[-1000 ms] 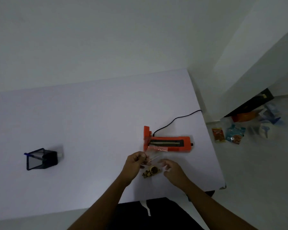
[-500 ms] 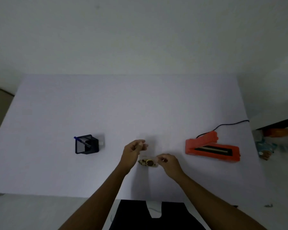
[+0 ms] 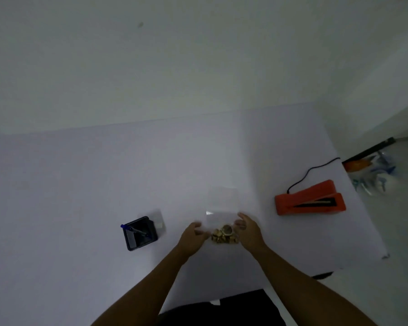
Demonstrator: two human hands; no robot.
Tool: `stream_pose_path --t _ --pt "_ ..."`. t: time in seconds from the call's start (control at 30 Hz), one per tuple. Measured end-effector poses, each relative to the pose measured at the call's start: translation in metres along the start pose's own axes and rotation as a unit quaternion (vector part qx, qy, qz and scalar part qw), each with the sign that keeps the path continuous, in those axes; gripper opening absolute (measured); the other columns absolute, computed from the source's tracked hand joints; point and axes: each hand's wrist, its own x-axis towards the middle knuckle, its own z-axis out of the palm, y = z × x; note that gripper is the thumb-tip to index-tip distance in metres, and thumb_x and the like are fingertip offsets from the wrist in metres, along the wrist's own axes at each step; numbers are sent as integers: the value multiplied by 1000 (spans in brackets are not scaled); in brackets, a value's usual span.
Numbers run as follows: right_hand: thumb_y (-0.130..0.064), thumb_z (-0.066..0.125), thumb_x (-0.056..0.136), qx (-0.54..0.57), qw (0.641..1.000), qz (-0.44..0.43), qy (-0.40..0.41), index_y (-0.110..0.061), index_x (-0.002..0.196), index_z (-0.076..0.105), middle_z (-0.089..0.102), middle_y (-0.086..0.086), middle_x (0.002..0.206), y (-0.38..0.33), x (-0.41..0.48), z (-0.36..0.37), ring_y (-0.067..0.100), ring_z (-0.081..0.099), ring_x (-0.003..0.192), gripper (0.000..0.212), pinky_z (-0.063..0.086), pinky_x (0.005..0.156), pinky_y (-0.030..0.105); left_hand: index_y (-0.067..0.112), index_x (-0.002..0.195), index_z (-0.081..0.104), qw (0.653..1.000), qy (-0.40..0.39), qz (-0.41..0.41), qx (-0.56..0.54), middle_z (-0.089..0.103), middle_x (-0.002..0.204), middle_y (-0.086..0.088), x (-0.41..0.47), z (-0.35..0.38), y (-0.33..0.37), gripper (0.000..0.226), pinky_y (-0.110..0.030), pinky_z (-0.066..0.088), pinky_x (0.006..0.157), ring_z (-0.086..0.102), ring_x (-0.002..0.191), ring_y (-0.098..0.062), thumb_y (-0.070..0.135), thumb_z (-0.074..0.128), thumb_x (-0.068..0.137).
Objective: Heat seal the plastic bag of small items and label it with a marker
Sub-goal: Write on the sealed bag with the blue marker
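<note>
Both hands (image 3: 192, 236) flanking bag (image 3: 222, 203) (flat)

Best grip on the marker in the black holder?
Pinch the marker at its blue capped end, which sticks out over the holder's far left corner, and come from above. It leans across the open top with the rest down inside, so only that end is free. The left hand is nearer, though both hands sit at the bag.
</note>
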Motion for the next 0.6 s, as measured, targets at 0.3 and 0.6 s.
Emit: stream_pose_path --t 0.3,0.6 --pt "-14 62 91 22 983 -102 150 -14 117 60 66 1 102 -66 -59 25 17 62 89 26 52 80 32 13 126 54 992 50 97 65 62 114 -5 -23 -26 13 34 -17 47 75 59 98 -17 27 59 95" --pt "-12 58 92 -99 925 -331 -160 -15 103 72 70 0 101 -137 -100 139 8 62 85 17 50 79 17 23 105 57 907 371 194 -34 65 77 1 -90 -142 -9 11 -22 51 57 62 65 -12 22 60 95"
